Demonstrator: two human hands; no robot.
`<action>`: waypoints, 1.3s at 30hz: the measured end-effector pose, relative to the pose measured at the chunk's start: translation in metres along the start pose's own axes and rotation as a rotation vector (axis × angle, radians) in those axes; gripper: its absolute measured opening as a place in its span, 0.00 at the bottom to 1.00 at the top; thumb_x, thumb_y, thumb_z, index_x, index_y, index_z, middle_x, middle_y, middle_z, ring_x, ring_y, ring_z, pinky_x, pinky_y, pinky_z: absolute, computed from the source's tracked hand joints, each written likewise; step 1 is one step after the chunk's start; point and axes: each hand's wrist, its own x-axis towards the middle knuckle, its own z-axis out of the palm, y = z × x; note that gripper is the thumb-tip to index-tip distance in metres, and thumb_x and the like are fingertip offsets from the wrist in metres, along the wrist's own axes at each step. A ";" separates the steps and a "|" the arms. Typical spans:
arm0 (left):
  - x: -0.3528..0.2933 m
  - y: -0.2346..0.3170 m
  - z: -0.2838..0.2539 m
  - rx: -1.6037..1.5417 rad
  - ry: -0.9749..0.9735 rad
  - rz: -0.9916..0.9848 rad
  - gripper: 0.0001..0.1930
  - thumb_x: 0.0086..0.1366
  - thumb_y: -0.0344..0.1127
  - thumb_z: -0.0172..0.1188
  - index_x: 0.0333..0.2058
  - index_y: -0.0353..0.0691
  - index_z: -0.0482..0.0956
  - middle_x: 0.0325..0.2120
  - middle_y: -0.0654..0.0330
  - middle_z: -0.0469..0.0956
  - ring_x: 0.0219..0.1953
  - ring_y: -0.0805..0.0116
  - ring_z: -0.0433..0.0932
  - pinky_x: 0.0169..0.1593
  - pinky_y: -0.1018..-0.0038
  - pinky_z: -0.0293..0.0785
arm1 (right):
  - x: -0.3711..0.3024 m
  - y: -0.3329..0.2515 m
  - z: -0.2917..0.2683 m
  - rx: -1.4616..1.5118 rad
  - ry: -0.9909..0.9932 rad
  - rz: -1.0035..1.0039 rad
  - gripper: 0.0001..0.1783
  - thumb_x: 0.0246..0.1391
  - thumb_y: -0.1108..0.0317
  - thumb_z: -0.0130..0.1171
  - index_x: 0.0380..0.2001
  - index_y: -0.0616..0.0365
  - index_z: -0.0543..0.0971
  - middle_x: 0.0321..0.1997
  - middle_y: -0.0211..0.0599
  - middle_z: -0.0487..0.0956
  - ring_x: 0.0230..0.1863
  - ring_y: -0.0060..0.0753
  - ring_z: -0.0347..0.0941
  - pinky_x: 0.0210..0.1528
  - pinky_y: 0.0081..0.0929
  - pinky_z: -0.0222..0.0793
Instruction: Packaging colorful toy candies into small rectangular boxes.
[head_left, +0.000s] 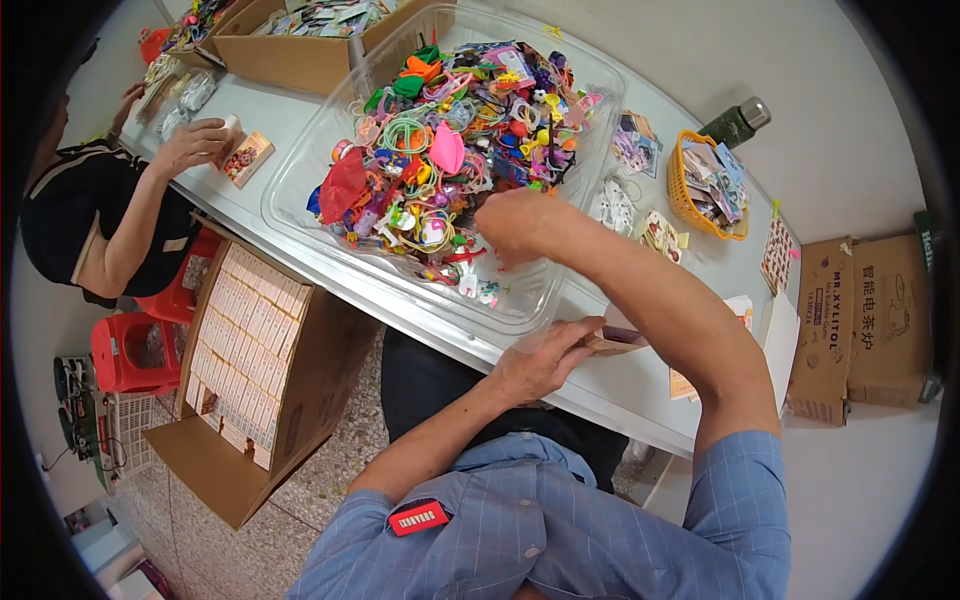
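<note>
A large clear plastic tray (300,190) on the table holds a heap of small colourful toys and trinkets (450,150). My right hand (520,225) reaches across into the near right part of the tray, curled at the edge of the heap. Its fingertips are hidden, and whatever they hold does not show. Below the tray's near right corner, my left hand (545,360) grips a small cardboard box (618,338) by its left end. My right forearm passes over the box's far side and covers part of it.
An orange basket (678,190) of cards stands at the right, by a green flask (737,122). At the left, a co-worker's hand (195,145) is beside a small printed box (248,160). A carton (320,370) of packed boxes is on the floor, near red stools (135,352).
</note>
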 end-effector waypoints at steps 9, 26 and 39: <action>0.000 -0.003 0.000 -0.030 -0.048 -0.090 0.25 0.65 0.21 0.62 0.61 0.36 0.71 0.45 0.47 0.81 0.47 0.53 0.83 0.52 0.64 0.79 | 0.000 -0.031 0.018 -0.115 -0.086 -0.010 0.12 0.46 0.68 0.67 0.35 0.59 0.88 0.39 0.46 0.87 0.43 0.48 0.85 0.43 0.42 0.81; 0.000 0.007 -0.003 0.012 -0.028 -0.036 0.21 0.69 0.30 0.59 0.60 0.43 0.71 0.43 0.49 0.80 0.47 0.47 0.81 0.48 0.57 0.77 | -0.055 0.017 -0.032 0.570 0.193 -0.327 0.10 0.47 0.67 0.67 0.30 0.63 0.84 0.24 0.41 0.82 0.24 0.35 0.78 0.30 0.35 0.72; 0.002 0.009 -0.005 -0.011 -0.031 -0.078 0.24 0.67 0.27 0.62 0.61 0.43 0.73 0.42 0.49 0.81 0.43 0.49 0.81 0.46 0.60 0.77 | -0.221 0.011 0.058 0.854 0.541 0.124 0.07 0.48 0.73 0.70 0.33 0.61 0.84 0.29 0.36 0.83 0.30 0.32 0.77 0.34 0.29 0.71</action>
